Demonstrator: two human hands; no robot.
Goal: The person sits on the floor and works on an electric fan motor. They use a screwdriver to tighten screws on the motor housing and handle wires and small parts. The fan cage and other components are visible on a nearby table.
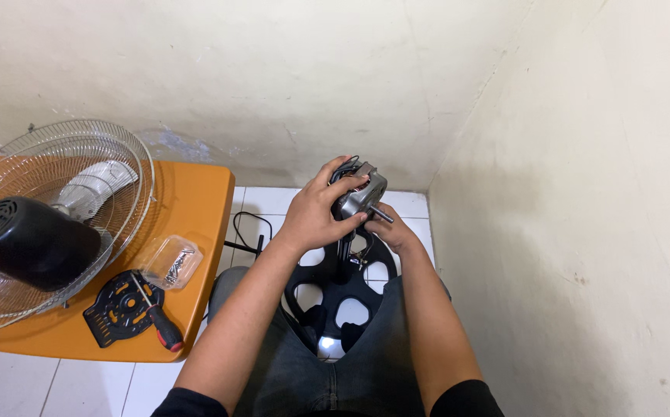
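Between the knees: black fan stand [340, 297], grey motor [360, 194] on top.
Left hand [316, 215]: fingers clamped around motor.
Right hand [391, 230]: fingers closed beneath motor.
Left of fingers: orange tabletop [188, 205], screwdriver [157, 316].

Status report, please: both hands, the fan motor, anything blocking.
Left hand gripping grey metal fan motor atop its stand. Right hand at the motor's underside, by protruding shaft. Nothing blocking; red-handled screwdriver lies on orange table.

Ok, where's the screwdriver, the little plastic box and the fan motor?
screwdriver [167, 332]: head view, red-black handle.
plastic box [171, 261]: head view, clear lid.
fan motor [358, 197]: head view, grey housing under the left hand.
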